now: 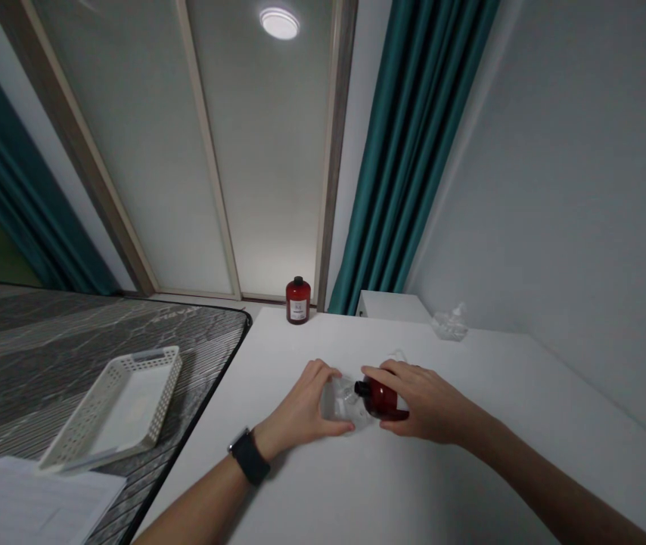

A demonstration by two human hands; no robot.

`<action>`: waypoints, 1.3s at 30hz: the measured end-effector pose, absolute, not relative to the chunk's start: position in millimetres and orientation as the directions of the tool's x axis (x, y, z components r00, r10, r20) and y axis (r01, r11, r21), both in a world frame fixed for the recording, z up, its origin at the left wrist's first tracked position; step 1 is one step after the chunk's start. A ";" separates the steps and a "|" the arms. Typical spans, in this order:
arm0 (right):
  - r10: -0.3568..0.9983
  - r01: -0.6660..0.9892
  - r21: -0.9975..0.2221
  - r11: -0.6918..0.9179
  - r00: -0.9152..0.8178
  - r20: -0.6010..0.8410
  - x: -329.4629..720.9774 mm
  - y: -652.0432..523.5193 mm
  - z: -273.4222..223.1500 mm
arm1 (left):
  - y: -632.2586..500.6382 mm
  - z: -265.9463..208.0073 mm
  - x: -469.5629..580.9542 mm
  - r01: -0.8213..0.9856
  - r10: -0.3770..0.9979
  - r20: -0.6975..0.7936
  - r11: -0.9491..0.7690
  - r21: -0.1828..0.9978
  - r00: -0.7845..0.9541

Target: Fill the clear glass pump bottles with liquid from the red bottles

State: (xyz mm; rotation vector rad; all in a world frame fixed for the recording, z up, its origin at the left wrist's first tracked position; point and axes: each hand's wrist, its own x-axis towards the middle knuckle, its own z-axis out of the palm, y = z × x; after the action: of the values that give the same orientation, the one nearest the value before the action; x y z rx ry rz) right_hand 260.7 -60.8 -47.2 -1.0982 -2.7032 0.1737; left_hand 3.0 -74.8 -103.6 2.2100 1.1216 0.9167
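Observation:
In the head view, my right hand (419,401) is wrapped around a dark red bottle (380,399) with a black top. The bottle is tipped on its side above the white table, its top pointing left. My left hand (305,405) curls its thumb and fingers around crumpled clear plastic (346,401), which touches or lies close to the bottle's top. Whether that plastic is a bag or a wrapper, I cannot tell. A second red bottle (298,301), with a black cap and white label, stands upright at the table's far left corner.
Another piece of crumpled clear plastic (450,324) lies at the far right of the white table (391,484). Left of the table, a white perforated basket (167,393) and papers (33,503) rest on a grey striped surface. A white box-like cabinet (394,306) stands behind.

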 end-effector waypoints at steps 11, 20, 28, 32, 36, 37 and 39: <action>0.716 0.700 -0.155 0.697 -0.693 0.084 259.1 -63.0 -37.0 | -75.5 -106.8 6.2 0.482 0.825 0.365 -0.552 0.680 0.431; 0.712 0.698 -0.149 0.700 -0.699 0.073 260.2 -61.8 -35.9 | -77.0 -108.7 9.7 0.496 0.824 0.376 -0.558 0.666 0.423; 0.789 0.726 -0.346 0.595 -0.609 0.080 265.9 -61.9 -48.2 | -74.7 -106.3 9.1 0.493 0.829 0.354 -0.547 0.677 0.433; 0.827 0.676 -0.516 0.525 -0.550 0.121 265.3 -63.4 -65.7 | -71.3 -106.0 4.9 0.494 0.834 0.354 -0.540 0.682 0.423; 0.859 0.552 -0.677 0.486 -0.442 0.257 261.8 -64.1 -87.9 | -67.4 -108.5 -0.2 0.492 0.840 0.371 -0.535 0.687 0.396; 0.872 0.526 -0.709 0.470 -0.401 0.280 260.8 -64.1 -92.5 | -66.6 -109.4 -1.2 0.491 0.842 0.375 -0.533 0.689 0.388; 0.890 0.485 -0.753 0.445 -0.333 0.311 259.1 -64.1 -98.8 | -65.6 -111.1 -2.4 0.491 0.845 0.387 -0.531 0.691 0.370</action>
State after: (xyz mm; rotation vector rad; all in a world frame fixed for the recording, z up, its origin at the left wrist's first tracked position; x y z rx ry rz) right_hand 259.1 -64.1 -98.8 -1.1513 -1.9750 0.7146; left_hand -2.4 -65.6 -111.1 2.1706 1.1541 1.0160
